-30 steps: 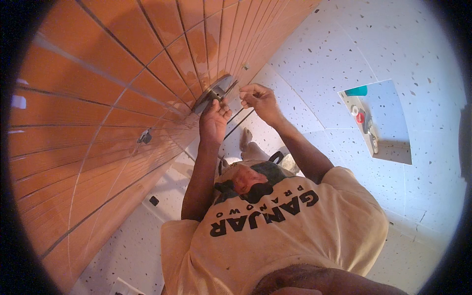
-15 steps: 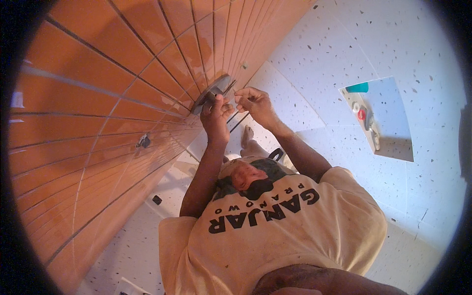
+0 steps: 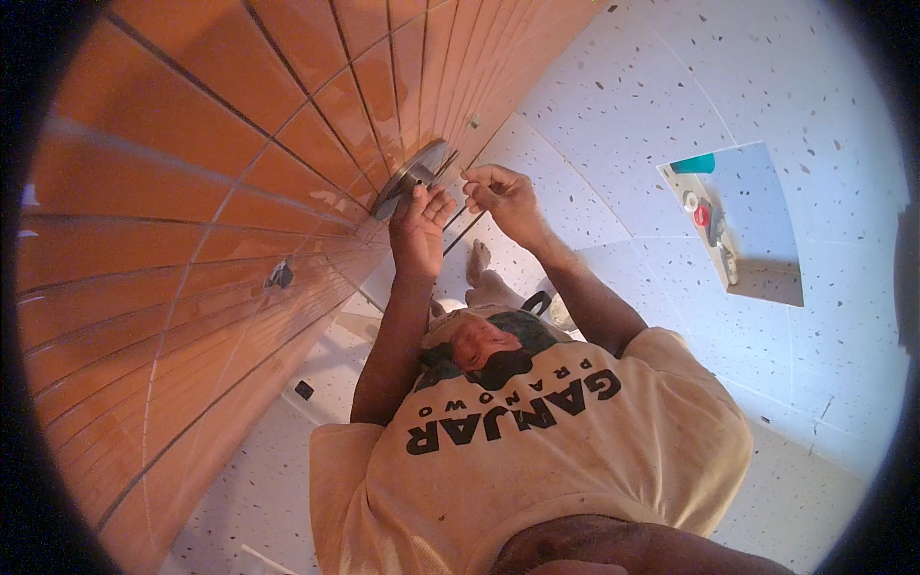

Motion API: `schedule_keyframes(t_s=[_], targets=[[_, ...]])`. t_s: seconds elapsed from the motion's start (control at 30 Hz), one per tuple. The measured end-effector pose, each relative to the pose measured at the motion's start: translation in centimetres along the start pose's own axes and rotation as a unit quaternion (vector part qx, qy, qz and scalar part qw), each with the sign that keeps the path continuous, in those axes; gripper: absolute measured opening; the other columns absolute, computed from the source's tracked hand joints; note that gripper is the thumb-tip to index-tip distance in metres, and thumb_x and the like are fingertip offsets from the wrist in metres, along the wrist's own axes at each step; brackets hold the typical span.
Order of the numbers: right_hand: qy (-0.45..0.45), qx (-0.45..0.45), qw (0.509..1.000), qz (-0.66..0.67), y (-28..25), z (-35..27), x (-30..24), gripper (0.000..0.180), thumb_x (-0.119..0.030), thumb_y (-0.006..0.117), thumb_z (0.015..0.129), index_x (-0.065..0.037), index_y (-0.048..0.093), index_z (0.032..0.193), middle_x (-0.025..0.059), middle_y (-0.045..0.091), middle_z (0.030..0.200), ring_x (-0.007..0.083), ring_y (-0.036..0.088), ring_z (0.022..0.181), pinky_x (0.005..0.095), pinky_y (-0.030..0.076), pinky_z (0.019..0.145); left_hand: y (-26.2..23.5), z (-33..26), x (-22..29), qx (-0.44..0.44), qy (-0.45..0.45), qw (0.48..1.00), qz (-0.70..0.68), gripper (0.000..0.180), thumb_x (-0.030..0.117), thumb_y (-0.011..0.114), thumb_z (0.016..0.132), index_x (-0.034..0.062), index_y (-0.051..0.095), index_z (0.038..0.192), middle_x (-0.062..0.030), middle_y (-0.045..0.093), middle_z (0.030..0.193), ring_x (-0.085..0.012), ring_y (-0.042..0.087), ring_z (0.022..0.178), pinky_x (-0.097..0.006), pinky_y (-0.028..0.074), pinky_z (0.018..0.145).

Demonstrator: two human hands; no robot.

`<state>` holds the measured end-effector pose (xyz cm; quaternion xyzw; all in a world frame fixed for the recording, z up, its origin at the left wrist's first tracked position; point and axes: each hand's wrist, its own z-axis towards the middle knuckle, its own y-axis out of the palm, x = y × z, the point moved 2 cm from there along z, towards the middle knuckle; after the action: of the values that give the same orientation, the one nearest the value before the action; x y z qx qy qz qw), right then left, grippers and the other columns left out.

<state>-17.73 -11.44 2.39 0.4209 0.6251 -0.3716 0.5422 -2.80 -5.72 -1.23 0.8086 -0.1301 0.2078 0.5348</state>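
Note:
A round grey metal plate [image 3: 398, 199] with a raised middle part is mounted on the orange tiled wall. Just below its middle, my left hand [image 3: 419, 238] is held palm up, fingers apart and slightly curled, its fingertips close to the raised part; whether they touch it I cannot tell. To the right of the plate, my right hand [image 3: 508, 201] has thumb and forefinger pinched together. Whatever lies in that pinch is too small to make out. A thin dark bar shows beside the plate, near the right fingertips.
On the left rises the orange tiled wall [image 3: 240, 220] with a small metal fitting [image 3: 279, 274]. The speckled pale wall [image 3: 623, 125] on the right has a recessed niche [image 3: 767, 211] holding a teal item [image 3: 694, 164] and bottles. A small black object [image 3: 304, 389] lies on the floor.
My left hand has drawn slightly down from the plate's middle and its fingers have loosened, showing more of the plate. My right hand keeps its pinch, shifted slightly.

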Motion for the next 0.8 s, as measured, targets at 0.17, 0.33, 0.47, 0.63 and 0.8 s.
schedule_keyframes(t_s=[0.17,0.33,0.47,0.63,0.8], targets=[[0.001,0.010,0.999,-0.048,-0.4,0.4,-1.6,0.018,-0.004,0.058,0.093,0.004,0.063,0.108,0.0071,0.067,0.091,0.0121,0.064,0.076,0.0258,0.053,0.069,0.9,0.1,0.3,0.037,-0.024,0.998,0.052,0.032,0.024,0.067,0.089,-0.0008,0.055,0.105,-0.0144,0.061,0.101,-0.0230,0.061,0.095,-0.040,0.051,0.089],[0.005,0.007,0.999,-0.044,-1.0,0.8,-2.2,0.019,-0.002,0.056,0.092,0.004,0.064,0.108,0.0073,0.067,0.090,0.0130,0.064,0.075,0.0266,0.054,0.068,1.4,1.0,-0.5,0.083,0.029,0.986,0.139,0.030,0.023,0.070,0.086,-0.0015,0.058,0.099,-0.0146,0.062,0.090,-0.0229,0.064,0.077,-0.036,0.056,0.074],[0.008,-0.025,1.000,-0.002,-2.0,1.3,-1.2,0.019,-0.002,0.056,0.092,0.004,0.063,0.108,0.0073,0.067,0.090,0.0136,0.064,0.074,0.0270,0.054,0.068,1.4,1.4,-1.2,0.130,0.029,0.985,0.110,0.027,0.020,0.070,0.084,0.0002,0.059,0.098,-0.0124,0.063,0.083,-0.0221,0.064,0.068,-0.033,0.057,0.067],[0.026,-0.071,0.997,0.000,-2.6,2.2,-0.5,0.019,-0.001,0.055,0.093,0.003,0.063,0.109,0.0082,0.067,0.092,0.0133,0.063,0.077,0.0270,0.054,0.070,1.3,1.0,-1.5,0.087,0.061,0.994,0.032,0.020,0.019,0.067,0.087,0.0031,0.059,0.096,-0.0118,0.065,0.084,-0.0232,0.065,0.069,-0.036,0.056,0.068],[0.012,-0.114,0.993,0.022,-3.0,3.0,-0.8,0.018,-0.003,0.056,0.093,0.003,0.063,0.109,0.0080,0.067,0.091,0.0137,0.063,0.079,0.0268,0.054,0.070,0.9,0.7,-1.1,0.038,0.058,0.998,0.002,0.018,0.019,0.065,0.089,0.0038,0.059,0.098,-0.0129,0.067,0.087,-0.0248,0.066,0.074,-0.039,0.055,0.073]])
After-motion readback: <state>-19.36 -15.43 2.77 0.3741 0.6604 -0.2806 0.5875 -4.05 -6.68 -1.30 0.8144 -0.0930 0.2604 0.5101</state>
